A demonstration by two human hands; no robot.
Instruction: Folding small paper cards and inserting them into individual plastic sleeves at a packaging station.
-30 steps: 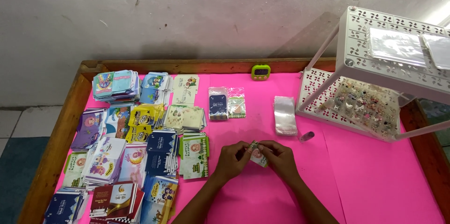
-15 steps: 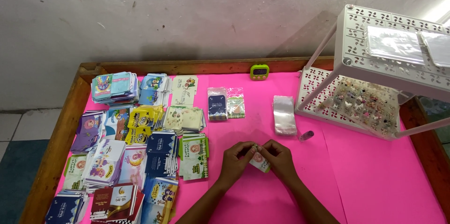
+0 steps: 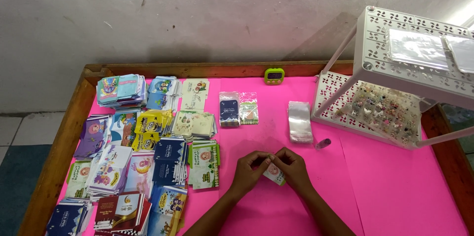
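My left hand and my right hand meet over the pink table top, near its front middle. Both pinch one small printed card between their fingertips; a green and white corner of it shows below my fingers. The card's upper part is hidden behind my fingers. Beside my left hand lie stacks of colourful printed cards.
A pile of clear plastic sleeves and two bagged cards lie beyond my hands. A white perforated two-tier rack with several small trinkets stands at the right. A small green timer sits at the back edge.
My hands have closed tighter together over the card, and the card has slipped slightly lower between them. Nothing else moved.
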